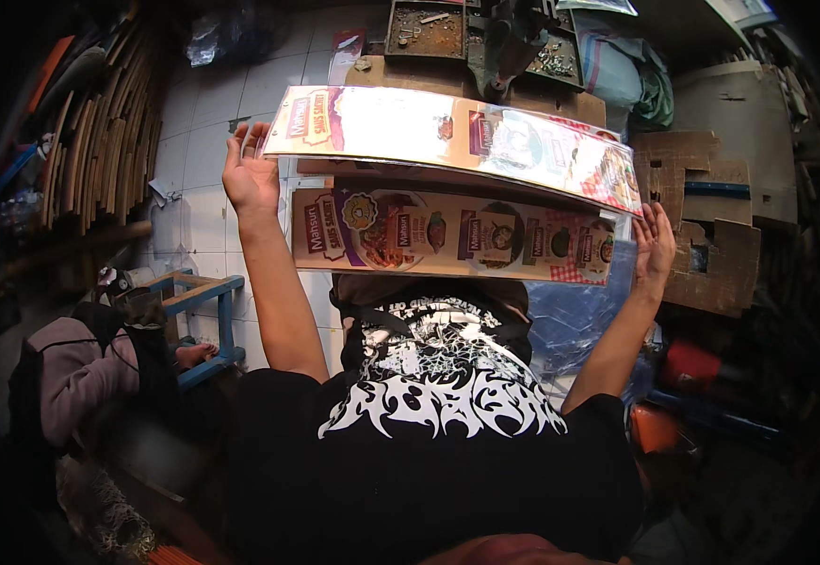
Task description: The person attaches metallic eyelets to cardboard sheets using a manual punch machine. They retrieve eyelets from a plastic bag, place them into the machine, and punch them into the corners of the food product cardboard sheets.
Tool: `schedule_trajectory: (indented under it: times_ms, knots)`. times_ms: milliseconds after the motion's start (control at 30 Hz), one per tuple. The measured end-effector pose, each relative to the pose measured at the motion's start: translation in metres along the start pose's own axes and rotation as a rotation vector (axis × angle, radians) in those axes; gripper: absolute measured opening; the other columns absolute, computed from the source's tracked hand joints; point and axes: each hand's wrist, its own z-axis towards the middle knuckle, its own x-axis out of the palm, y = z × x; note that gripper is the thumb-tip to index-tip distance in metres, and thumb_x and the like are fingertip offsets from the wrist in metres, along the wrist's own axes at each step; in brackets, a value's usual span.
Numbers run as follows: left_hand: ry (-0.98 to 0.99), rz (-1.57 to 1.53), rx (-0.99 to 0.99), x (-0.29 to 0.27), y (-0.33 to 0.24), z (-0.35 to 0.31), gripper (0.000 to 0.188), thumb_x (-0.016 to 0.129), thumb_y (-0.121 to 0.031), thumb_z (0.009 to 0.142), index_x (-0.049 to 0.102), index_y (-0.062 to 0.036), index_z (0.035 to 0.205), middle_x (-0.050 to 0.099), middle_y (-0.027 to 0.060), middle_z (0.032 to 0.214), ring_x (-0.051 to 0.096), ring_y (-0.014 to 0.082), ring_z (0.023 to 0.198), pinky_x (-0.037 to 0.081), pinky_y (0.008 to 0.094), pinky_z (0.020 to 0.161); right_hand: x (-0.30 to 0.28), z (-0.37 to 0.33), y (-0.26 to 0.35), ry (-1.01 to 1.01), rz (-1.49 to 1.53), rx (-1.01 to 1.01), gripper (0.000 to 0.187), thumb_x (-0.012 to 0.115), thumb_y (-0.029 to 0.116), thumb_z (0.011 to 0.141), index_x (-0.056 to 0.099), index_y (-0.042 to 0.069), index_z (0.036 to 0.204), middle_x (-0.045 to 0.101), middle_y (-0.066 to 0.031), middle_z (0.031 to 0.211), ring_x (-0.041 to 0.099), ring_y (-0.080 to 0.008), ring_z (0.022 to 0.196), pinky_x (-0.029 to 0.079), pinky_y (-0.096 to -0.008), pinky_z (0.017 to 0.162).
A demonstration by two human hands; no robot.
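Note:
My left hand (253, 174) is at the left end of a long, glossy printed panel (400, 122), its fingers curled against the edge. At the panel's right end, my right hand (654, 247) grips the corner, with the fingers partly behind it. The panel is held up in front of me, tilted slightly down to the right, and strong glare whitens much of its face. Below and nearer my body lies a second long printed panel (443, 235), brown with food pictures and a red checked patch. Neither hand visibly holds this lower panel.
Metal trays of small parts (429, 33) flank a dark machine (513, 47) at the far side. Wooden strips (99, 141) stack at left, near a blue stool (226, 320) and a seated person (89, 367). Cut cardboard (711, 250) and clear bluish plastic sheeting (575, 315) lie right.

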Motion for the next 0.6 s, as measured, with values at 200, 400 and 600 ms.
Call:
schedule_trajectory:
  times_ms: [200, 400, 600]
  knots:
    - [0.267, 0.979, 0.241, -0.034, 0.019, -0.046, 0.063, 0.058, -0.031, 0.098, 0.035, 0.0036, 0.146, 0.046, 0.0202, 0.142, 0.045, 0.0307, 0.132, 0.035, 0.0398, 0.111, 0.041, -0.038, -0.019, 0.187, -0.618, -0.175, 0.071, 0.068, 0.031, 0.092, 0.035, 0.003, 0.149, 0.038, -0.0193, 0.151, 0.038, -0.0306, 0.139, 0.032, -0.0410, 0.113]
    - [0.377, 1.387, 0.487, -0.027, 0.042, -0.057, 0.075, 0.076, -0.021, 0.083, 0.039, 0.0024, 0.145, 0.047, 0.0241, 0.142, 0.051, 0.0334, 0.128, 0.042, 0.0370, 0.106, 0.041, -0.020, -0.035, 0.308, -1.246, -0.517, 0.099, 0.085, 0.039, 0.071, 0.033, 0.015, 0.153, 0.019, -0.0188, 0.161, 0.015, -0.0341, 0.150, 0.020, -0.0441, 0.119]
    - [0.329, 1.507, 0.536, -0.013, 0.037, -0.064, 0.076, 0.079, -0.018, 0.079, 0.043, 0.0016, 0.143, 0.050, 0.0232, 0.140, 0.053, 0.0344, 0.125, 0.044, 0.0383, 0.104, 0.052, -0.028, -0.013, 0.429, -1.512, -0.536, 0.126, 0.087, 0.061, 0.048, 0.030, 0.023, 0.154, 0.014, -0.0151, 0.163, 0.012, -0.0416, 0.149, 0.016, -0.0622, 0.115]
